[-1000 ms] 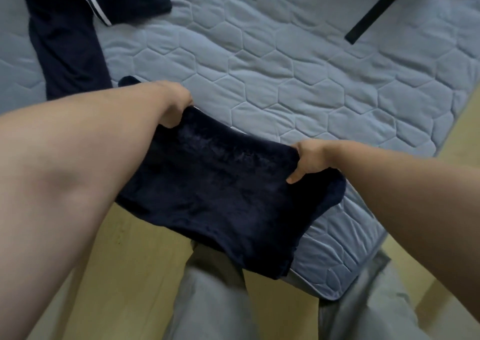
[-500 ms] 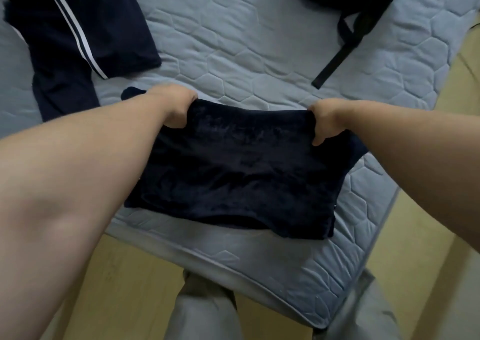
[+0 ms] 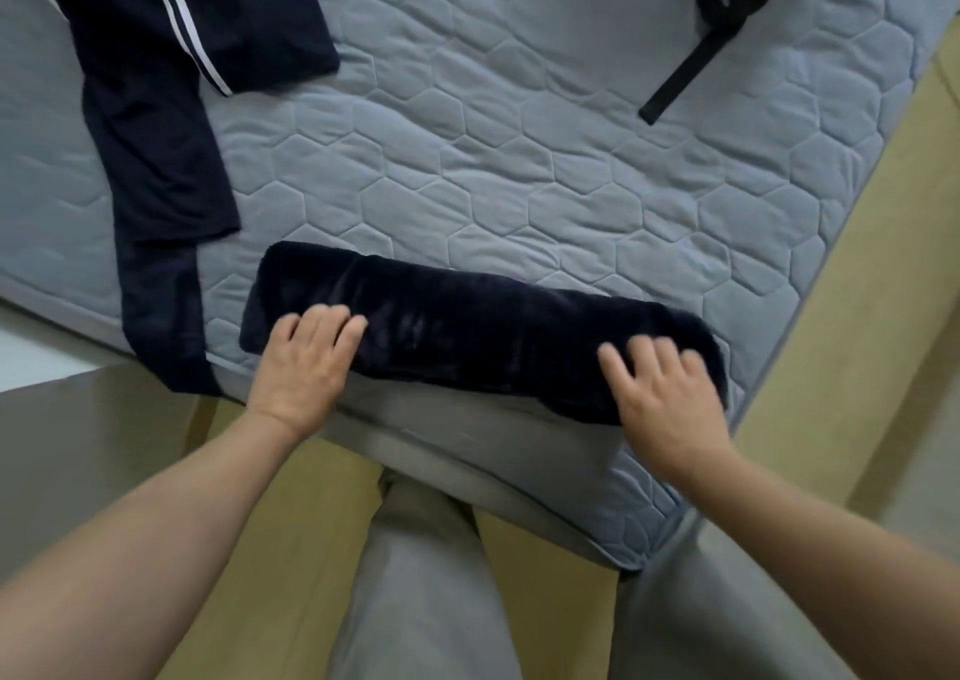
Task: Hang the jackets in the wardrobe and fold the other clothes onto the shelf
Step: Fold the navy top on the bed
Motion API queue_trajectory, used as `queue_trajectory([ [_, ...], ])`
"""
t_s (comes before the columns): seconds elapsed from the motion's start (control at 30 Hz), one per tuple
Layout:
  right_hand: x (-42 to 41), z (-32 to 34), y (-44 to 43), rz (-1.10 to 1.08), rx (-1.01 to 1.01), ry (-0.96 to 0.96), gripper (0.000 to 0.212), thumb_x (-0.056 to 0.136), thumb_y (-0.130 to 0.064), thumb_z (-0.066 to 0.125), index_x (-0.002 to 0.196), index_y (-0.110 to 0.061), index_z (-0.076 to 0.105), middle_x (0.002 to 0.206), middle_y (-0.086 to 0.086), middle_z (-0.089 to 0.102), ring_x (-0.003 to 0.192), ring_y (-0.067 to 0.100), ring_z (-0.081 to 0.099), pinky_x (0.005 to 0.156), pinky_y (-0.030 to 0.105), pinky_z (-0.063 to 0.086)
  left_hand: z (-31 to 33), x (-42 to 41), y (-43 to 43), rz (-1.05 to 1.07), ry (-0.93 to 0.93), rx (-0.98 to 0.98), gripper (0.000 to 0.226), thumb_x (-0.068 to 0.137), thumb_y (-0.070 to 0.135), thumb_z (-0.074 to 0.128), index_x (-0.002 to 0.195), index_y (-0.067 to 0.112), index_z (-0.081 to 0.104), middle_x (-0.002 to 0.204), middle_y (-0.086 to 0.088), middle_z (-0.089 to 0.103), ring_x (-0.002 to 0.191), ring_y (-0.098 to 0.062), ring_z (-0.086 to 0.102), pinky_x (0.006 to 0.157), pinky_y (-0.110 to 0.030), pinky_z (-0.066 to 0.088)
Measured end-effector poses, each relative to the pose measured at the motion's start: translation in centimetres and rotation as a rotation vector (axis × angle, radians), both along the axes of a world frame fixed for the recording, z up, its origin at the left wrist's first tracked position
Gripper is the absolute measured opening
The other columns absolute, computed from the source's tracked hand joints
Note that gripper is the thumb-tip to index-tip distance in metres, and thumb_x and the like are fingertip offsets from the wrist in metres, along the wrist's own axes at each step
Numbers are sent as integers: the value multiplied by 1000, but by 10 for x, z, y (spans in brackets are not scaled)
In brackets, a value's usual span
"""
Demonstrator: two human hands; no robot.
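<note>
A dark navy fleece garment (image 3: 483, 326) lies folded into a long narrow strip near the front corner of the grey quilted mattress (image 3: 519, 159). My left hand (image 3: 306, 362) rests flat on the strip's left end, fingers straight. Over its right end my right hand (image 3: 665, 398) lies flat with fingers spread, slightly blurred. Neither hand holds anything. A navy garment with white stripes (image 3: 171, 55) lies spread at the mattress's far left, one part hanging over the edge.
A black bag with a strap (image 3: 711, 34) sits at the far right of the mattress. Yellowish wooden floor (image 3: 857, 315) surrounds the bed corner. My grey-trousered legs (image 3: 426, 601) stand against the mattress corner.
Both hands released the top edge after folding the fleece over into a narrow strip. They now lie flat on its near side, and the view has pulled back.
</note>
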State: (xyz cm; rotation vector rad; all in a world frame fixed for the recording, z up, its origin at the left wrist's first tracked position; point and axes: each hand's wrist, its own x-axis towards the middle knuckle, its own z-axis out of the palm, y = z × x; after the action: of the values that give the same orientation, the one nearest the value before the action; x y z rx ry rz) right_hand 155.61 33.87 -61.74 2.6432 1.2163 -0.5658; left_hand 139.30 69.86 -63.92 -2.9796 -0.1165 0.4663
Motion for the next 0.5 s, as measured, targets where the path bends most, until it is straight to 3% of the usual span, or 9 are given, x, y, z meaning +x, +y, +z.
queue_trajectory([
  [0.1, -33, -28, -11, -7, -209, 196, 75, 78, -12, 64, 149, -15, 39, 121, 14, 49, 103, 35, 48, 79, 43, 42, -18, -26, -13, 103, 251, -21, 77, 61, 7, 79, 135, 6, 56, 138, -21, 46, 122, -39, 46, 87, -50, 43],
  [0.2, -50, -50, -9, -45, -296, 293, 80, 85, -17, 56, 155, -19, 18, 133, 11, 37, 115, 32, 40, 88, 39, 40, -27, -33, -30, 203, 415, -38, 80, 72, 17, 75, 146, 12, 46, 150, -18, 34, 134, -35, 33, 100, -48, 42],
  [0.27, -54, -57, -3, -100, -303, 309, 73, 87, -21, 52, 152, -20, 19, 131, 10, 37, 113, 31, 39, 87, 39, 41, -31, -33, -40, 266, 445, -59, 77, 76, 16, 68, 148, 15, 39, 154, -17, 27, 138, -35, 28, 106, -47, 39],
  [0.33, -55, -56, 3, -142, -284, 308, 57, 87, -30, 50, 141, -21, 32, 121, 8, 43, 106, 31, 44, 80, 40, 40, -28, -25, -50, 359, 402, -88, 62, 75, 11, 65, 135, 14, 49, 145, -17, 37, 129, -36, 39, 100, -49, 42],
  [0.4, -52, -49, 13, -175, -238, 294, 35, 90, -44, 39, 117, -22, 46, 107, 6, 52, 98, 31, 52, 74, 42, 36, -20, -10, -61, 450, 281, -70, 34, 76, 13, 61, 110, 13, 59, 120, -14, 54, 104, -35, 52, 86, -49, 43],
  [0.43, -50, -45, 19, -201, -207, 275, 34, 91, -47, 30, 103, -22, 50, 99, 5, 56, 92, 31, 55, 72, 41, 34, -17, -1, -64, 469, 187, -61, 25, 78, 17, 59, 102, 12, 60, 109, -13, 57, 96, -35, 54, 82, -47, 41],
  [0.5, -44, -41, 35, -254, -78, 178, 40, 92, -46, 29, 85, -20, 57, 87, 6, 62, 84, 33, 58, 71, 41, 36, -17, 17, -66, 440, -61, -77, 27, 85, 28, 55, 106, 12, 60, 111, -11, 60, 100, -33, 55, 86, -47, 41],
])
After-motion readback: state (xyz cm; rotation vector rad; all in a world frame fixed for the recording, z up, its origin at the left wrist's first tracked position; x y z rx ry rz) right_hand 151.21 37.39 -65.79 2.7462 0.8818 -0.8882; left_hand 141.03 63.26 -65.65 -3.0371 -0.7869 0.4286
